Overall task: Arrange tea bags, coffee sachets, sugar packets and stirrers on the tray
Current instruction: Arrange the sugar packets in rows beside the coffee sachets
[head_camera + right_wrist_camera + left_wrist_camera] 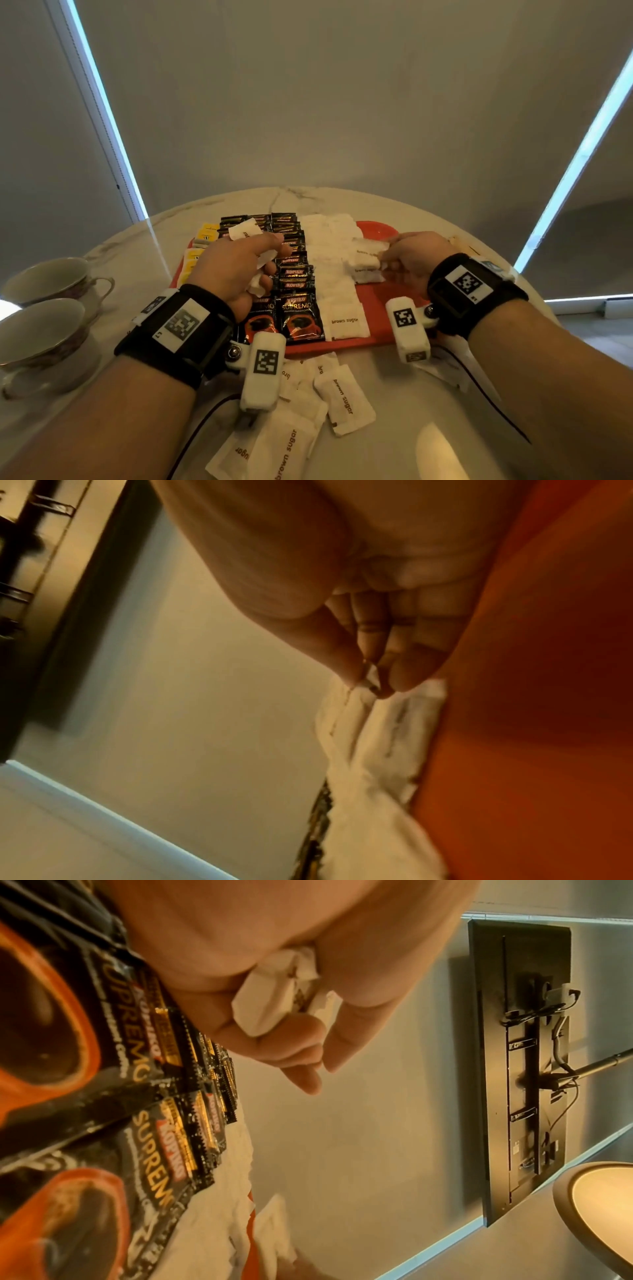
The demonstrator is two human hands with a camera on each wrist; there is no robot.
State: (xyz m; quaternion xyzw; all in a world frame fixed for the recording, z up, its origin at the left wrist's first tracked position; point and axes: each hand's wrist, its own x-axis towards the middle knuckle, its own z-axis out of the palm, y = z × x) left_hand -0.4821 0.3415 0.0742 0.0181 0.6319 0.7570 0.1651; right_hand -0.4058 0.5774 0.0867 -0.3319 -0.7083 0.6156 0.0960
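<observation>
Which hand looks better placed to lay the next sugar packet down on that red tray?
The right hand, I'd guess. It already pinches a sugar packet at the unfinished row, beside bare red tray. The left hand grips a bunch of packets over the coffee sachets.

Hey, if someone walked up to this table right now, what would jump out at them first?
Probably the red tray, packed with two columns of black coffee sachets and rows of white brown sugar packets to their right. Both hands are over it: the left hand grips a bunch of white packets, the right hand pinches a packet at the sugar rows. More loose sugar packets lie on the marble table in front of the tray.
</observation>
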